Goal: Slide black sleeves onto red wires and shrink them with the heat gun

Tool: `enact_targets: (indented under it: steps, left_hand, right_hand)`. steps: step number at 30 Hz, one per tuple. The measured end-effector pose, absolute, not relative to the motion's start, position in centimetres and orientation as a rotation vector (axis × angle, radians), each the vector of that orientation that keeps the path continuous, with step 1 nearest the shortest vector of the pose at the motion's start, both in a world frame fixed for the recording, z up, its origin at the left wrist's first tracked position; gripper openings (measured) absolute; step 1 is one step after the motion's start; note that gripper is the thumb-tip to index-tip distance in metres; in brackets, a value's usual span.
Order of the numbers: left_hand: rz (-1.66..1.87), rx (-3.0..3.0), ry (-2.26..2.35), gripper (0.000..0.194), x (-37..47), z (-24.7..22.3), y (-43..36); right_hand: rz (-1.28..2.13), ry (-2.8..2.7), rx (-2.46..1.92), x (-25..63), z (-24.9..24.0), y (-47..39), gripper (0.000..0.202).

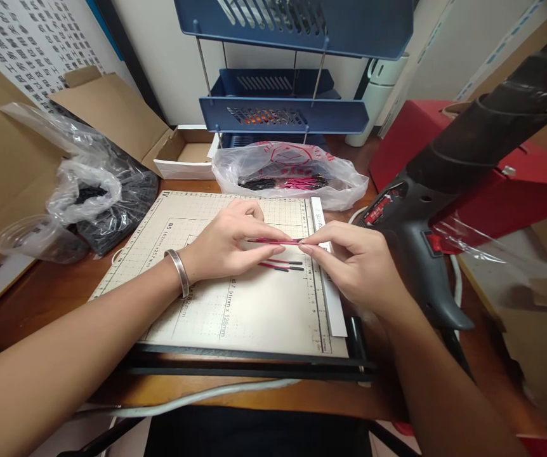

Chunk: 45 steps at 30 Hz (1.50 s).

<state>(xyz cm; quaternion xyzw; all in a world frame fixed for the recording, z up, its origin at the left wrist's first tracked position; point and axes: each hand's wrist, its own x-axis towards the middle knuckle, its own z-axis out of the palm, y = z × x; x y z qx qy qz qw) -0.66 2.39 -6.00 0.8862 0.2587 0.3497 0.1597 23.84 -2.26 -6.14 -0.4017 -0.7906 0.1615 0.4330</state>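
Observation:
Over the paper cutter board (264, 317), my left hand (230, 244) pinches a red and black wire (285, 242) between thumb and fingers. A silver bracelet circles that wrist. My right hand (354, 257) has its thumb and forefinger closed on the black end of the same wire. Just below, more red wires with black ends (285, 266) lie on the board, partly hidden by my left hand. Whether the held piece is one wire or more, I cannot tell.
Behind the board sits a plastic bag of red and black wires (302, 183). A heat gun (421, 209) stands at the right before a red box (535, 184). Left are a bag of black pieces (121, 203) and a clear cup (40, 238). Blue shelves (283, 115) rise behind.

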Motion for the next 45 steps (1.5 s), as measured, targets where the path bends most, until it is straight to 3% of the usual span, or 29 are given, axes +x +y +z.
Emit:
enact_targets:
  steps: [24, 45]
  left_hand:
    - [0.962, 2.51, 0.701, 0.01, -1.5, -5.3, 3.1]
    - [0.884, 2.46, 0.819, 0.018, -1.5, -5.4, 3.0]
  right_hand:
    - [0.536, -1.903, -1.127, 24.9, -6.6, -1.8, 0.008]
    - [0.551, -1.961, -1.154, 24.9, -6.6, -1.6, 0.009]
